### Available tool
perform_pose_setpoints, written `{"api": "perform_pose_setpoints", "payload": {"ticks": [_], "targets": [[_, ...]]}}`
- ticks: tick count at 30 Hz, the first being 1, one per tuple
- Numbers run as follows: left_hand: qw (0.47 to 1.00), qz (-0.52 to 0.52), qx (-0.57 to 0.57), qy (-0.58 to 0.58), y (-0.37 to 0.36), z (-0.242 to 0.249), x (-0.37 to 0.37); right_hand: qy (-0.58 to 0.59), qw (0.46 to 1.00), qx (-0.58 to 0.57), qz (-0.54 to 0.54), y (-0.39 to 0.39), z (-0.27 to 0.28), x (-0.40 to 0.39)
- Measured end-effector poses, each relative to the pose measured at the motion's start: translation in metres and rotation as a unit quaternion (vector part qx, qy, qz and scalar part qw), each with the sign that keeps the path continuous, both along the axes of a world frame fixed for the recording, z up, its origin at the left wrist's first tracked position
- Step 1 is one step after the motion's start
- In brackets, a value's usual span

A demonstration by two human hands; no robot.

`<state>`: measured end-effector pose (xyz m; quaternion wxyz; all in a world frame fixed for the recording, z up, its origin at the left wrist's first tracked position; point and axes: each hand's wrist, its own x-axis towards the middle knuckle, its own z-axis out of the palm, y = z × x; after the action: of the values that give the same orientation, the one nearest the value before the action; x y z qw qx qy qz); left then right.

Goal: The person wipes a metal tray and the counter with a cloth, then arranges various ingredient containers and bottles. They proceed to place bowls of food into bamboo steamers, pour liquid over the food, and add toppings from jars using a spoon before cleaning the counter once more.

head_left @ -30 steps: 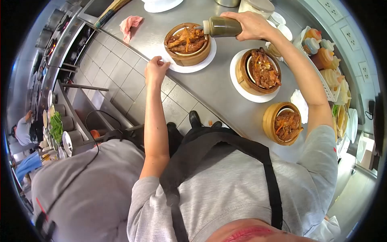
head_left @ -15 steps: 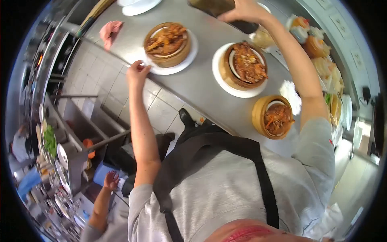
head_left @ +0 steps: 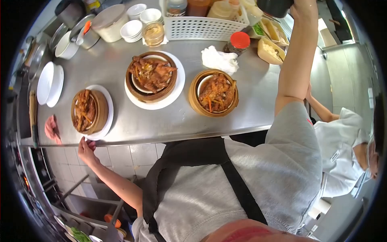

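At the far left of the steel table, my left hand pinches the near rim of a white plate. A bamboo steamer basket of brown, sauced pieces resembling chicken feet sits tilted-looking on that plate. High at the right, my right hand grips a dark container, partly cut off by the frame's top. Between my hands, a second steamer stands on a white plate. A third steamer with similar food rests directly on the table.
A white perforated basket of sauce containers lines the back, beside a red-lidded jar. A crumpled white cloth lies before it. White bowls and a pink cloth are leftward. A co-worker stands at right.
The view has turned, bringing the back of the table into sight. My right hand has moved rightward along the back with the dark container. My left hand stays at the plate's rim.
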<state>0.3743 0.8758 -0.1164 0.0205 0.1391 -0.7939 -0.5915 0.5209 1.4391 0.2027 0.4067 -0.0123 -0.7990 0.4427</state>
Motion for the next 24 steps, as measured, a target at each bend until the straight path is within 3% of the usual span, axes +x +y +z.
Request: {"api": "perform_pose_setpoints", "payload": {"ticks": [2, 5, 7, 8, 9, 11, 16, 19, 21, 24], "targets": [[1.0, -0.005, 0.012, 0.008, 0.0, -0.002, -0.001, 0.01, 0.986, 0.029, -0.163, 0.016, -0.013, 0.013], [1.0, 0.012, -0.027, 0.004, 0.003, -0.003, -0.004, -0.011, 0.97, 0.012, -0.243, 0.045, -0.048, 0.029], [0.999, 0.014, -0.045, 0.021, 0.004, -0.004, -0.003, 0.004, 0.984, -0.052, -0.168, 0.061, -0.081, 0.036], [0.999, 0.019, -0.042, 0.022, 0.005, -0.004, -0.003, 0.001, 0.981, -0.011, -0.192, 0.07, -0.096, 0.039], [0.999, 0.018, -0.041, 0.027, 0.005, -0.003, -0.003, -0.109, 0.979, -0.082, -0.154, 0.133, -0.134, 0.046], [0.999, 0.008, -0.041, 0.026, 0.005, -0.002, -0.003, -0.029, 0.98, -0.08, -0.182, 0.113, -0.163, 0.045], [0.998, 0.015, -0.056, 0.011, 0.005, 0.001, -0.005, -0.029, 0.97, -0.154, -0.187, 0.117, -0.229, 0.036], [0.999, 0.014, -0.033, 0.012, 0.004, 0.001, -0.004, -0.031, 0.973, -0.187, -0.13, 0.112, -0.21, 0.042], [1.0, 0.0, -0.019, 0.02, 0.003, 0.001, -0.001, -0.045, 0.926, -0.356, -0.116, 0.139, -0.191, 0.057], [1.0, 0.004, -0.017, 0.014, 0.006, 0.004, 0.0, -0.078, 0.901, -0.417, -0.089, 0.185, -0.152, 0.048]]}}
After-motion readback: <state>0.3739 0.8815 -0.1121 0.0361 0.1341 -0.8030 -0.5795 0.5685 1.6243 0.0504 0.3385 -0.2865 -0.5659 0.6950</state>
